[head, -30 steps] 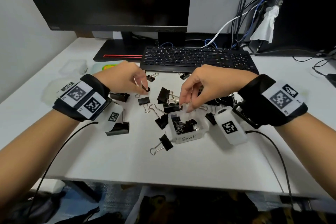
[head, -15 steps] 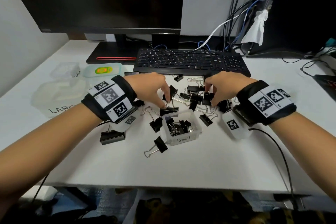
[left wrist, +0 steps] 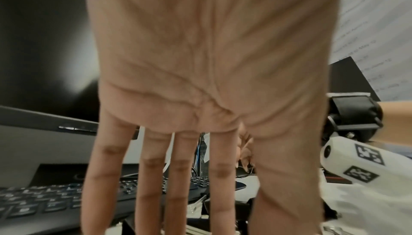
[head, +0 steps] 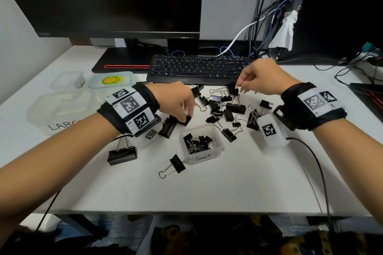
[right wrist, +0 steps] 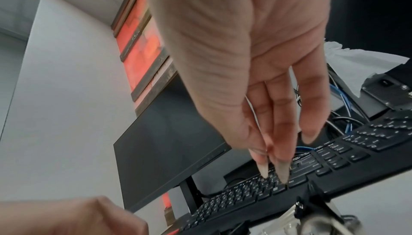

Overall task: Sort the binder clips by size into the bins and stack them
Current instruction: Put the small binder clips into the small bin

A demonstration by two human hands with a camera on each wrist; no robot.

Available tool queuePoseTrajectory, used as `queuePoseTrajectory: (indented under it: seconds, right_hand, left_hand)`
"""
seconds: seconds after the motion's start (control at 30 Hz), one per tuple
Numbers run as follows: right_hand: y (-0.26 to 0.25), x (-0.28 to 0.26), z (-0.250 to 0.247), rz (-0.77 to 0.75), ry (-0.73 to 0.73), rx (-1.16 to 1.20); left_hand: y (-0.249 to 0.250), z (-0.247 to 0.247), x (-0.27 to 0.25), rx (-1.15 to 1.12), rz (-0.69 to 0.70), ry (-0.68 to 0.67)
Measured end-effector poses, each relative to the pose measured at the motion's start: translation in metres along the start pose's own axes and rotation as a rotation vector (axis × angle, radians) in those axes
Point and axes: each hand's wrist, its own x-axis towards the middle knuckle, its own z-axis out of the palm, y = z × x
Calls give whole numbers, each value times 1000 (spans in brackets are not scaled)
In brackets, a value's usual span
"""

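At frame centre the Small bin (head: 202,145) sits open among loose clips (head: 222,107) on the worktop (head: 228,188), within easy reach of both hands. The right hand (head: 259,77), above the pile, pinches one small clip (head: 232,87) by thumb and forefinger, probably for dropping into that bin. The left hand (head: 176,99), fingers curled down, pinches a clip (head: 187,119) left of the pile; the Large bin (head: 56,114) waits at left.

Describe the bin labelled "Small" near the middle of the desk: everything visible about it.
The small bin is a little translucent white plastic tub, open on top, standing upright on the white desk between the two forearms. "Small" is handwritten in black on its near wall. A heap of small black clips with silver handles lies inside. A bigger black clip lies at its near left corner, apparently touching it. Neither hand touches it.
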Motion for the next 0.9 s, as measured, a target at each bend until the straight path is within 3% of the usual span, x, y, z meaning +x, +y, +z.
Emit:
queuePoseTrajectory:
  seconds: [0.1, 0.23, 0.37, 0.6, 0.9]
  right_hand:
    - [0, -2, -5, -16, 12, 15]
    - [-6, -8, 0, -9, -218, -154]
    - [-8, -14, 6, 5, -269, -224]
    - [-13, -35, 11, -139, -449, -169]
    - [-12, -35, 24, -122, -352, -218]
  left_hand:
    - [3, -5, 10, -19, 17, 67]
    - [21, -15, 32, -25, 55, 130]
    - [34, -14, 52, 34, 91, 116]
    - [35, -5, 62, 66, 99, 87]
    - [14, -21, 47, -73, 45, 189]
